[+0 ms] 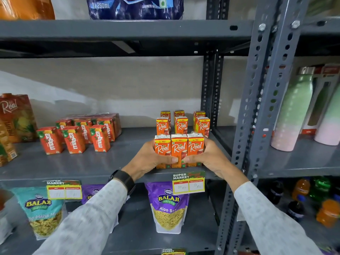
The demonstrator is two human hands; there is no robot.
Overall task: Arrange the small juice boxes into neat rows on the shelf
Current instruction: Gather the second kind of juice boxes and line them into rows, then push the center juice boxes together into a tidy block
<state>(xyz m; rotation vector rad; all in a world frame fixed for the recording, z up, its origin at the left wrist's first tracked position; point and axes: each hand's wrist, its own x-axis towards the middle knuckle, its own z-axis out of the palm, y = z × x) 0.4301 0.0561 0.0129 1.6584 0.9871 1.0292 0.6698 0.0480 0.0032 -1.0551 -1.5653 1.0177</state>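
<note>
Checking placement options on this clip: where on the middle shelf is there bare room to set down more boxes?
The grey metal shelf is bare between the orange-red Maaza cartons and the orange Real juice boxes, and along its front edge below the Maaza cartons. It is crowded at the right post, where the left hand and right hand press three Real boxes together.

grey shelf (pixel 114 162), Real juice boxes (pixel 179 150), Maaza cartons (pixel 73 138)

Patterned grey sleeves (pixel 88 214), black wristwatch (pixel 123 178)
</note>
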